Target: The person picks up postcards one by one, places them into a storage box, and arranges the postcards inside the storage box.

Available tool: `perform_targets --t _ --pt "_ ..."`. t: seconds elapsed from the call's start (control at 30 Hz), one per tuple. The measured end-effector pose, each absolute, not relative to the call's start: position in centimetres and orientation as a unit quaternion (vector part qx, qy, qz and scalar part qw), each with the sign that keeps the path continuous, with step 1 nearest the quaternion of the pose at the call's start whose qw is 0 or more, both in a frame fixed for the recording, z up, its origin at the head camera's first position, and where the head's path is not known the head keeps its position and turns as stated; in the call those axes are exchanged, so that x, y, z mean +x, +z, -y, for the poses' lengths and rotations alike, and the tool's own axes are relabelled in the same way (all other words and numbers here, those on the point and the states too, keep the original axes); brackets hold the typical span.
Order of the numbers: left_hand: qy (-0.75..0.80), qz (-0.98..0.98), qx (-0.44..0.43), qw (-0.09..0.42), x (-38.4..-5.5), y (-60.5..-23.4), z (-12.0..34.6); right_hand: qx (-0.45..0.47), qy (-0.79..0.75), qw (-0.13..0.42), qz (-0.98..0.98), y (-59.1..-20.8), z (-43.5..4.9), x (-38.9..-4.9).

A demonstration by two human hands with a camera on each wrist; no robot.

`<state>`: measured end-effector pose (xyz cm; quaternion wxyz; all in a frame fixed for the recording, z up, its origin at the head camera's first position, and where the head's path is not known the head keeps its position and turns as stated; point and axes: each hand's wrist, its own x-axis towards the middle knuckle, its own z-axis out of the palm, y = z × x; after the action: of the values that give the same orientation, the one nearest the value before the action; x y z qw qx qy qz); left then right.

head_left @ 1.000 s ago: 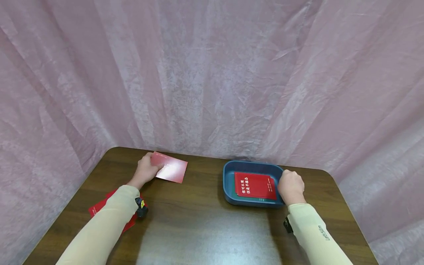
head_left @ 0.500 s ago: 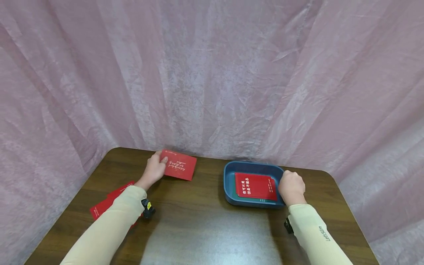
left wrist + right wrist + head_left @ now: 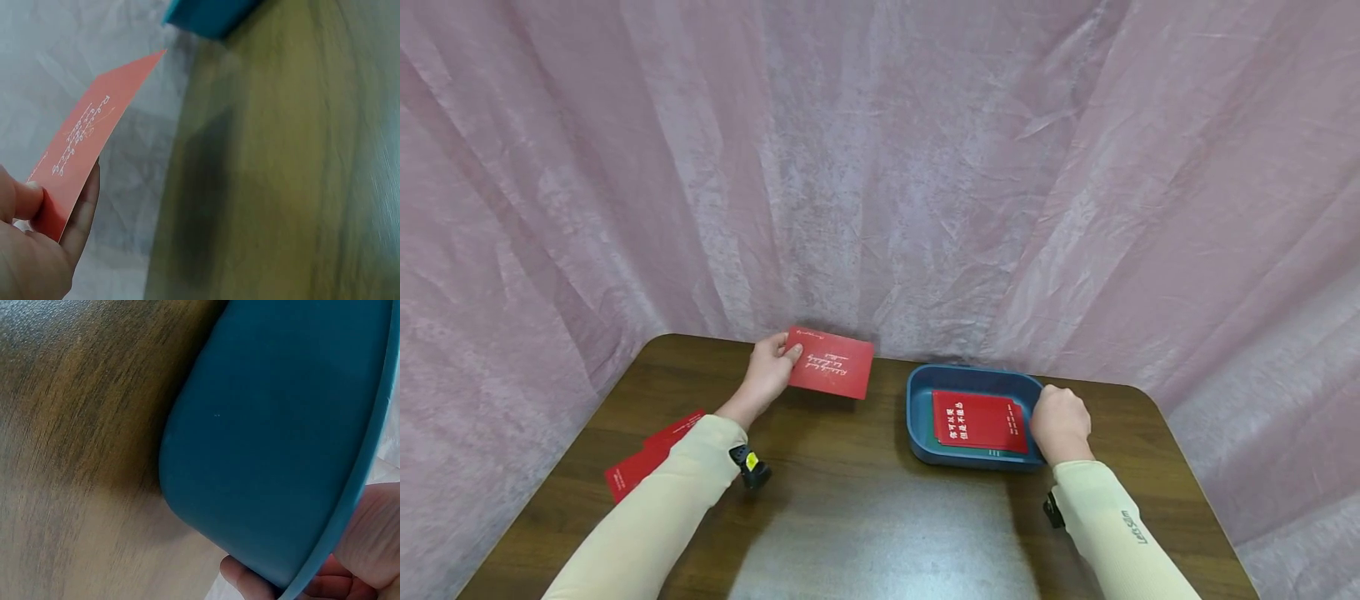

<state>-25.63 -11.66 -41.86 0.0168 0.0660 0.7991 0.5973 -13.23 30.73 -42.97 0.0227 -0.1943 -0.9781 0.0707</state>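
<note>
My left hand (image 3: 767, 372) pinches a red card (image 3: 832, 364) with white cursive lettering by its left end, thumb on the printed face and fingers behind. In the left wrist view the card (image 3: 87, 131) is tilted and raised off the table, casting a shadow. My right hand (image 3: 1060, 423) grips the right end of a blue plastic tray (image 3: 917, 442); in the right wrist view the fingers (image 3: 244, 578) curl round its rim. Inside the tray lies a stack of red cards (image 3: 979, 421) with white characters.
More red cards (image 3: 634, 473) lie spread at the left of the wooden table (image 3: 865, 517), partly hidden under my left sleeve. A pink curtain (image 3: 880, 183) hangs along the table's back edge.
My left hand has carried the red card to the right, toward the tray, and its glare is gone. More of the cards at the left now shows. The right hand and tray stay nearly still.
</note>
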Motion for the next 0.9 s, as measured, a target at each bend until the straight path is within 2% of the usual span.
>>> perform_targets --t 0.5,0.9 --pt "0.66 -0.747 0.073 0.039 -23.4 -37.5 7.1 -0.194 0.076 0.026 0.978 -43.3 -30.6 -13.4" --pt "0.667 -0.739 0.081 0.056 -22.9 -36.4 5.0 -0.198 0.075 0.033 0.977 -43.3 -30.5 -13.6"
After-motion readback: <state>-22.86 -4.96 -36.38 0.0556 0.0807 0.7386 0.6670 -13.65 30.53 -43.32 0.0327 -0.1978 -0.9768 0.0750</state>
